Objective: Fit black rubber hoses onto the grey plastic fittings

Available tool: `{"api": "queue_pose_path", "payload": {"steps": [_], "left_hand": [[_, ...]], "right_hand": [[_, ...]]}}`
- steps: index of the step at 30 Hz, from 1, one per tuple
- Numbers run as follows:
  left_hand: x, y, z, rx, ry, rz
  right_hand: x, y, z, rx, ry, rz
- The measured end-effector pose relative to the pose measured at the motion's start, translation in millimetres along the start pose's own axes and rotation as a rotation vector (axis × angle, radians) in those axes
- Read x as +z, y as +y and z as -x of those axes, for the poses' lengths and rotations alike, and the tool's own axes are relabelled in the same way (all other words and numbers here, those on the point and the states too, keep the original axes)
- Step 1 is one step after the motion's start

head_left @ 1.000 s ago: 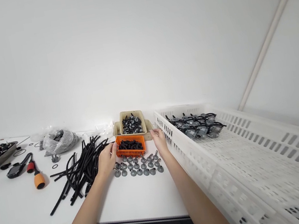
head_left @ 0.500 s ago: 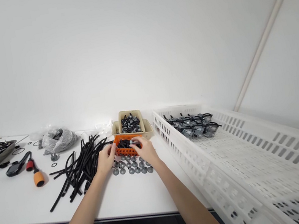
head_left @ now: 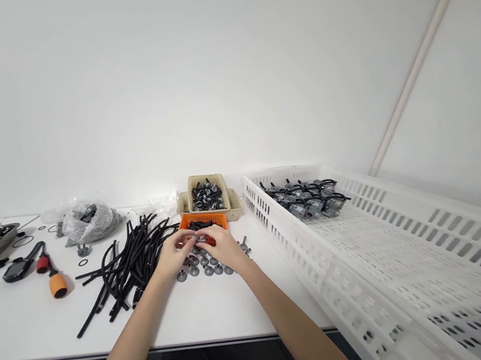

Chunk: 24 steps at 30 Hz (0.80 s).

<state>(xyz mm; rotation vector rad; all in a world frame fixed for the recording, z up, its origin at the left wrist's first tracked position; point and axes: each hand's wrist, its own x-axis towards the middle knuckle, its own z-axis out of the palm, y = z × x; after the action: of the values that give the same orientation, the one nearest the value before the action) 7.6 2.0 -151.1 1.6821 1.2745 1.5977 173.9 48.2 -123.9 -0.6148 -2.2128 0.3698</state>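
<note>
My left hand and my right hand meet in front of the orange basket. Between their fingertips they pinch a small grey part; its details are hard to make out. Short black pieces fill the basket behind them. On the white table, just below my hands, stand several grey round-based parts in rows, some hidden by the fingers. A beige tray of grey and black pieces is behind the basket. Long black tubes lie heaped to the left of my left hand.
At the right, a large white perforated crate holds grey assemblies with black tubes. Leftward are a plastic bag of parts, an orange-handled tool, a red-handled tool, black rings and a metal tray.
Both hands have come together from the basket's sides, with the small grey part now between them in front of the basket. The view has shifted slightly.
</note>
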Motion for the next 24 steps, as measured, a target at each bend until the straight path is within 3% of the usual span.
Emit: {"api": "queue_pose_path", "payload": {"steps": [9, 18, 24], "left_hand": [[-0.8, -1.4, -2.1, -0.038, 0.034, 0.088], [0.4, 2.2, -0.4, -0.024, -0.054, 0.033], [0.5, -0.3, -1.4, -0.016, -0.026, -0.010]], "right_hand": [[-4.1, -5.8, -1.6, 0.055, 0.055, -0.014], [-5.5, -7.2, -1.5, 0.107, 0.119, 0.023], [-6.0, -7.9, -1.9, 0.153, 0.122, 0.029]]}}
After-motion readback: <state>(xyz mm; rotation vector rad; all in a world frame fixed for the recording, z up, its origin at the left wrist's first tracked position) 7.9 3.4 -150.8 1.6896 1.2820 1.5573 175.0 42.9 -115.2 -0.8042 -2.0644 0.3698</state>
